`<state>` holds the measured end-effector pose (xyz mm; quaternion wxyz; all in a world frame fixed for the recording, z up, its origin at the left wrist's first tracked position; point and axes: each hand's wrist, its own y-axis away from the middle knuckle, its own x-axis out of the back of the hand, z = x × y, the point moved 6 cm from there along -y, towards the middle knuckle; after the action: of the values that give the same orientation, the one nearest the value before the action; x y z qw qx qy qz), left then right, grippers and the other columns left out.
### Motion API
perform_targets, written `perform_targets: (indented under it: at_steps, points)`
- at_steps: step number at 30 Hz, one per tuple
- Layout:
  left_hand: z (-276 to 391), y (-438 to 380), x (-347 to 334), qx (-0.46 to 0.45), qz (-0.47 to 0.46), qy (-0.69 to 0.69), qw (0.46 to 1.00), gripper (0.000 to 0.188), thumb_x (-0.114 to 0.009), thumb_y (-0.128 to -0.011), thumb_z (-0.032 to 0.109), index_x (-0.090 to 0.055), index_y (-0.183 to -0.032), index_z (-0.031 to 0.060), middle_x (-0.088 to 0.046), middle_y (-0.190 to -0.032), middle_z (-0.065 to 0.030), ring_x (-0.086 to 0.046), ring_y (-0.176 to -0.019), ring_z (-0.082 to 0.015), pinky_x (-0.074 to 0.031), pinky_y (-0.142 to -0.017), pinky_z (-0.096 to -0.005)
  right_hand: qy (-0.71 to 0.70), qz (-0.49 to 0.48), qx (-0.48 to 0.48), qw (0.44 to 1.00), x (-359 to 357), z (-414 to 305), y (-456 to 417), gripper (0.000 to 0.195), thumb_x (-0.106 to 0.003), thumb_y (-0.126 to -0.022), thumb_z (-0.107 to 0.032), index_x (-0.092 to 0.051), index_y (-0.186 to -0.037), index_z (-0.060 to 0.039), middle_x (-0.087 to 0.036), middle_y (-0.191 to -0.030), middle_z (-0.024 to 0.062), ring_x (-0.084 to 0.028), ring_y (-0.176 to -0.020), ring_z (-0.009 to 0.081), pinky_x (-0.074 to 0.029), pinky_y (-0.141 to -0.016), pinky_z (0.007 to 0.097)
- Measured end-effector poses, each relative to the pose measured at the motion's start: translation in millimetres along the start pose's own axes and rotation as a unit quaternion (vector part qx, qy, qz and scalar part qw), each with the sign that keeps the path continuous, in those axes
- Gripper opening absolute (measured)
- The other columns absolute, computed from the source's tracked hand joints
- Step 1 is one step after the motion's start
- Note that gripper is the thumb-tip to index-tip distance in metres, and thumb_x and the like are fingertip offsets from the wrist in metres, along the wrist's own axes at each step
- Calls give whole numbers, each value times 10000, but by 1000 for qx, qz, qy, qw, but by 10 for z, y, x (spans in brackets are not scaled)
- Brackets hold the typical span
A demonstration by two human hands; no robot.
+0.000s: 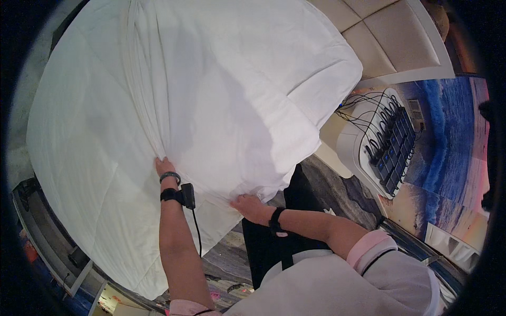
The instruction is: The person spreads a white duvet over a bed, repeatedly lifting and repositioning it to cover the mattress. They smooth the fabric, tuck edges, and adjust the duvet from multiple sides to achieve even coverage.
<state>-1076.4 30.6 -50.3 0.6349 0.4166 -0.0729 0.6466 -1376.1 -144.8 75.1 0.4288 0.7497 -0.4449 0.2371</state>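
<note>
A large white duvet or sheet (221,102) spreads over the bed before me and hangs over its near side. My left hand (164,166) grips a gathered fold of the white cloth, and long creases run from it to the far edge. To the right and lower, my right hand (249,207) grasps the cloth's near edge, where the fabric bunches up. The fingertips of both hands are partly hidden in the folds. On my left wrist are a bracelet and a strapped black device (187,196) with a cable; a black band (276,222) circles my right wrist.
A white bedside cabinet (350,146) at the right carries several black charging devices (393,148) with looped cables. Behind the bed stands a padded beige headboard (387,35). Patterned carpet (336,189) covers the floor. A dark bench or shelf (51,233) is at the left.
</note>
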Motion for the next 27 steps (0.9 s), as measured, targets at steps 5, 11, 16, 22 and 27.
perform_targets:
  at_steps: [5, 11, 16, 22, 27]
  points:
    - [365, 428, -114, 27, -44, 34, 998, 495, -471, -870, 76, -343, -1319, -89, -518, -1216, -264, -548, -1059, -349, -437, -905, -376, 3, -11, -34, 999, -51, 61, 113, 308, -552, -779, -83, -517, -1085, -84, -581, -887, 135, -612, -859, 300, -533, -668, 397]
    - [139, 276, -46, 22, -29, -136, 990, 503, -464, -900, 133, -348, -1365, -18, -490, -1297, -224, -502, -1171, -330, -358, -1019, -401, -27, 32, 4, 999, 33, -1, 184, 277, -526, -806, -93, -540, -1082, -77, -569, -856, 145, -595, -824, 318, -502, -661, 419]
    - [279, 638, -458, -179, -218, -834, 474, 407, -371, -950, 225, -483, -1329, 127, -405, -1425, -29, -312, -1346, -239, -209, -1082, -478, -144, -13, 59, 988, -130, 104, 319, 330, -526, -843, -171, -511, -1152, -57, -592, -1008, 173, -584, -943, 362, -482, -784, 453]
    - [855, 1587, -385, -93, -43, -532, 841, 509, -472, -893, 167, -384, -1393, 204, -172, -1526, -90, -253, -1344, -372, -334, -970, -529, -208, -201, 53, 956, 26, 524, 898, 351, -553, -854, -203, -502, -1186, -101, -585, -1101, 190, -575, -1003, 376, -474, -849, 441]
    - [333, 2415, -451, -66, -53, -462, 883, 661, -537, -859, 171, -246, -1439, 296, -99, -1535, -92, -291, -1311, -410, -385, -945, -530, -81, -74, 116, 987, 888, 1228, 870, 367, -555, -864, -219, -520, -1192, -56, -569, -1145, 182, -519, -1108, 348, -429, -940, 410]
